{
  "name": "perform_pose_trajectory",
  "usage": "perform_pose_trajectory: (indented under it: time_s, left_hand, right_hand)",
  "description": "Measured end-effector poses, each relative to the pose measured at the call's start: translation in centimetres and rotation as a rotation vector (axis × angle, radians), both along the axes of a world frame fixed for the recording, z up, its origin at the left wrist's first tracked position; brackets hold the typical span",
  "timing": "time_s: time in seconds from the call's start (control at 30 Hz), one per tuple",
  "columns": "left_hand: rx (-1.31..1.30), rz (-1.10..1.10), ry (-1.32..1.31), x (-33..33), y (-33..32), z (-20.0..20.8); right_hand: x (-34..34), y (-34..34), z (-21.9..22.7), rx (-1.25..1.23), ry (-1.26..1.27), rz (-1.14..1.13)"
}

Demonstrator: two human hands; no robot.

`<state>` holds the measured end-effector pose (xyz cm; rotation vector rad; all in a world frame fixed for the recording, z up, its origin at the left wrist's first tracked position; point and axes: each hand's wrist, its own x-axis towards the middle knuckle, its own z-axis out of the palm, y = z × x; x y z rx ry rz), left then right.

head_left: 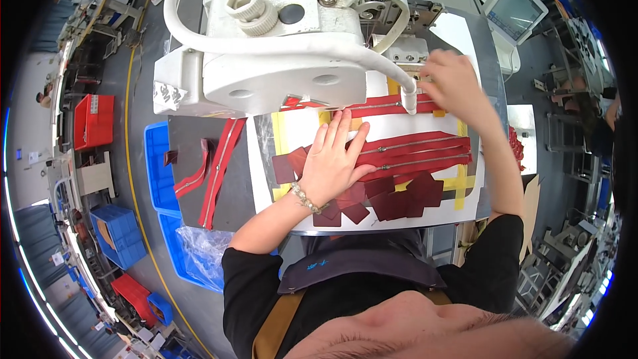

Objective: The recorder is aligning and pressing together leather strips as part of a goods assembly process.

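My left hand [331,163] lies flat with its fingers stretched out, its fingertips close to the lower edge of a white sewing machine head [286,80]. Under and beside it are dark red fabric patches [392,201] and red zippers [415,151] with metal teeth. Another red zipper [379,106] runs along the machine's front edge, partly hidden by the machine. My right hand [455,83] is raised at the right of the machine, above that zipper's far end. Its fingers are bent and blurred, so what they hold, if anything, does not show.
More red zippers [221,173] lie on the dark table at the left. A white sheet with yellow tape [460,193] covers the work surface. Blue bins [159,166] stand left of the table. A screen [517,10] is at the back right. A white cable [319,46] arches over the machine.
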<state>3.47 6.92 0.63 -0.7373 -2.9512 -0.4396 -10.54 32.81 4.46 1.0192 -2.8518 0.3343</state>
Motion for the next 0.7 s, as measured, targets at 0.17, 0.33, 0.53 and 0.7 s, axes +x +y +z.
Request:
perform_pose_trajectory:
  time_s: [0.17,0.33,0.53,0.7]
  left_hand:
    - [0.121,-0.066,0.070,-0.2,-0.8,0.3]
    - [0.340,-0.117,0.304,-0.6,-2.6,1.7]
    - [0.253,-0.132,0.224,-1.1,-3.2,1.5]
    - [0.161,-0.181,0.128,-0.7,-2.5,0.7]
  right_hand:
    - [0.1,-6.9,-3.2,-0.344,-0.105,0.093]
    - [0.0,-8.5,-4.6,-0.619,-0.293,0.025]
    - [3.7,-6.4,-2.1,-0.427,-0.254,0.315]
    - [4.4,-4.8,-1.5,-0.245,-0.246,0.250]
